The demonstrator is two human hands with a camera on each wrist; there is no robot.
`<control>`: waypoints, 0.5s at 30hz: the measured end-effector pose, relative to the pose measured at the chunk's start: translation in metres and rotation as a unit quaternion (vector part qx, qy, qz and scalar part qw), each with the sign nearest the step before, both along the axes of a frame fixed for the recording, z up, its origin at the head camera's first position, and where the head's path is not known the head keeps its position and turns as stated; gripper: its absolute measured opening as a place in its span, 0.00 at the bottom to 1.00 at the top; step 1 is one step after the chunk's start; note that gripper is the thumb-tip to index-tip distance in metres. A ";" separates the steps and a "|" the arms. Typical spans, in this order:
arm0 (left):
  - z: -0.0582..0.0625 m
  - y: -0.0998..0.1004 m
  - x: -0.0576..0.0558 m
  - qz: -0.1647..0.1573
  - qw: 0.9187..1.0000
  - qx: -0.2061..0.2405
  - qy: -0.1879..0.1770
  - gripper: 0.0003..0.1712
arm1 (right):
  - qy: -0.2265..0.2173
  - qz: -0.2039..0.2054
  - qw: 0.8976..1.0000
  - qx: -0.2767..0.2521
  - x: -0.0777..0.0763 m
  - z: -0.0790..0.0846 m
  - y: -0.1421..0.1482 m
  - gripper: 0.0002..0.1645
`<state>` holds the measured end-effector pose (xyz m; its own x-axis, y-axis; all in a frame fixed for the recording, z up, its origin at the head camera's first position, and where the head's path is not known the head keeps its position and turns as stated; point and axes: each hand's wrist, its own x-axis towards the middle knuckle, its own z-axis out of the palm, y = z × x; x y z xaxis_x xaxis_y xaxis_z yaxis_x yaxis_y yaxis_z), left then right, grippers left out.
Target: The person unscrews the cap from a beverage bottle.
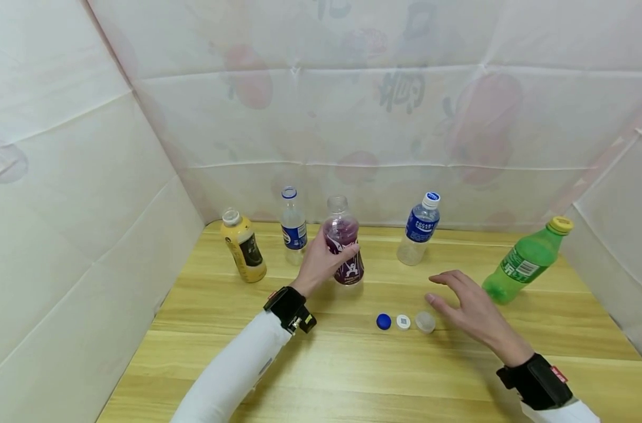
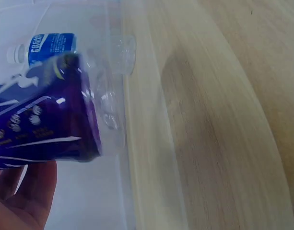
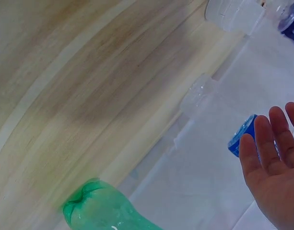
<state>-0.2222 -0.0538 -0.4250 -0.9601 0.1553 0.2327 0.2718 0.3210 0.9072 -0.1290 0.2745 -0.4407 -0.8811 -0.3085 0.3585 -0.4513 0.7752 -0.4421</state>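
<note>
My left hand (image 1: 321, 264) grips a clear, capless bottle with a purple label (image 1: 347, 249), thumb across its front. In the left wrist view that purple-labelled bottle (image 2: 46, 115) lies close to the camera, with part of the hand (image 2: 29, 196) below it. The right hand (image 1: 471, 308) is held above the table, fingers spread and holding nothing, between the loose caps and a green bottle (image 1: 527, 264) with a yellow cap. Three caps lie in a row left of it: a blue cap (image 1: 383, 321), a small white cap (image 1: 403, 322) and a translucent whitish cap (image 1: 425, 322).
A yellow bottle (image 1: 244, 247) and a capless, blue-labelled clear bottle (image 1: 293, 226) stand left of the purple-labelled one. A white-capped bottle with a blue label (image 1: 418, 229) stands to its right. White printed sheeting (image 1: 321, 129) walls the wooden table (image 1: 353, 376) at back and sides.
</note>
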 end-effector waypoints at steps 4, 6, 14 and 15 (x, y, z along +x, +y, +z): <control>-0.002 0.006 -0.007 0.017 1.000 -0.018 0.007 0.50 | 0.007 0.000 1.000 -0.002 -0.001 -0.002 0.000 0.23; -0.003 0.009 -0.009 0.024 0.999 -0.025 0.008 0.51 | 0.013 0.000 1.000 -0.004 -0.001 -0.003 0.000 0.22; -0.009 0.018 -0.019 0.048 0.998 -0.042 0.007 0.53 | 0.031 0.006 1.000 -0.004 -0.001 -0.006 -0.004 0.19; -0.009 0.018 -0.020 0.051 0.998 -0.042 0.005 0.53 | 0.032 0.007 0.999 -0.003 -0.001 -0.006 -0.004 0.19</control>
<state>-0.2424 -0.0356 -0.4342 -0.9696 0.0761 0.2327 0.2427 0.4226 0.8732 -0.1304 0.2706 -0.4467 -0.8515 -0.3184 0.4165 -0.4901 0.7657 -0.4165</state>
